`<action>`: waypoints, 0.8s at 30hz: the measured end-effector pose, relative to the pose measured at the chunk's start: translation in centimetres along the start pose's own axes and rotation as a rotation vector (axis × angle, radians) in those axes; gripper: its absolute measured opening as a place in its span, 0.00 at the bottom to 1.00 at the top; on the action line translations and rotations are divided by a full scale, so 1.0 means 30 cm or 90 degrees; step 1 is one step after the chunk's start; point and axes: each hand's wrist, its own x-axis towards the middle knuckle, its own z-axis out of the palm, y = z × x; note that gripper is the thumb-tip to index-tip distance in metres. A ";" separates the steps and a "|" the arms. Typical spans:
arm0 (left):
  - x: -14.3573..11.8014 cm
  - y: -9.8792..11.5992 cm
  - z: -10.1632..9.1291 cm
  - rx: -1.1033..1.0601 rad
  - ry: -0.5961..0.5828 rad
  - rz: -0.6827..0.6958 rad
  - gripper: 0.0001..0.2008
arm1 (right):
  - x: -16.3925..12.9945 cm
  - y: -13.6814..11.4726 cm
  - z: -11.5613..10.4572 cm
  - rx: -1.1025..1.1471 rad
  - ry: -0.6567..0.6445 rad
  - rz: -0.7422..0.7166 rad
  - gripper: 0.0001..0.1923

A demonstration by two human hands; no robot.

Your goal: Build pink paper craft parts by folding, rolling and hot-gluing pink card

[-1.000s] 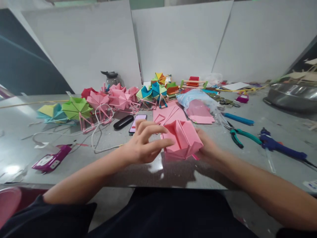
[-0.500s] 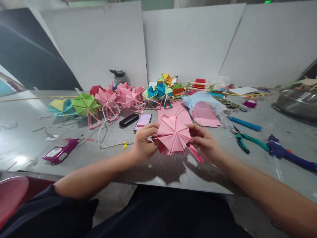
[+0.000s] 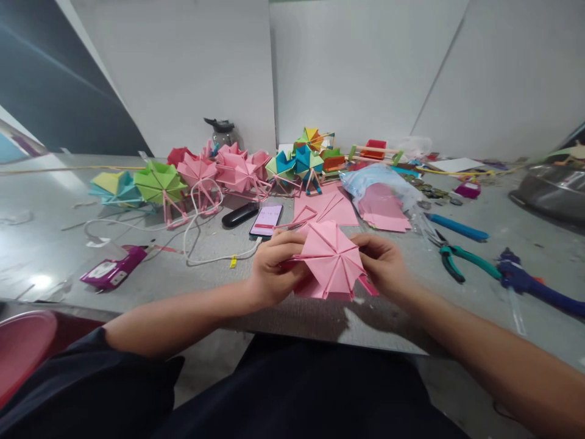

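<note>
Between my two hands is a pink folded-paper wheel point(image 3: 333, 256), its pleated panels meeting at a centre point facing me. My left hand point(image 3: 278, 267) is closed on its left edge, thumb and fingers pinching the paper. On the opposite edge my right hand point(image 3: 379, 259) grips it, some fingertips hidden behind the paper. The wheel is held above the front part of the table. Behind it lie pink paper sheets point(image 3: 350, 210) with thin pink paper sticks point(image 3: 305, 214) on and beside them. A pink strip point(image 3: 368, 285) shows below my right hand.
Several folded-paper models, such as a green one point(image 3: 159, 183), line the back. A phone point(image 3: 266, 220), a black case point(image 3: 240, 215) and a white cable point(image 3: 189, 235) lie left. Plastic bag point(image 3: 381, 183), pliers point(image 3: 475, 261), blue glue gun point(image 3: 525, 281) and metal pot point(image 3: 551, 192) stand right.
Both hands and the pink wheel sit slightly lower and further right in view, and the wheel is tilted a little differently. The camera view has shifted slightly. Both hands keep their hold.
</note>
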 end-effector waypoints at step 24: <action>0.005 -0.012 -0.003 0.019 -0.011 0.082 0.06 | -0.012 -0.051 0.027 -0.064 0.049 -0.131 0.04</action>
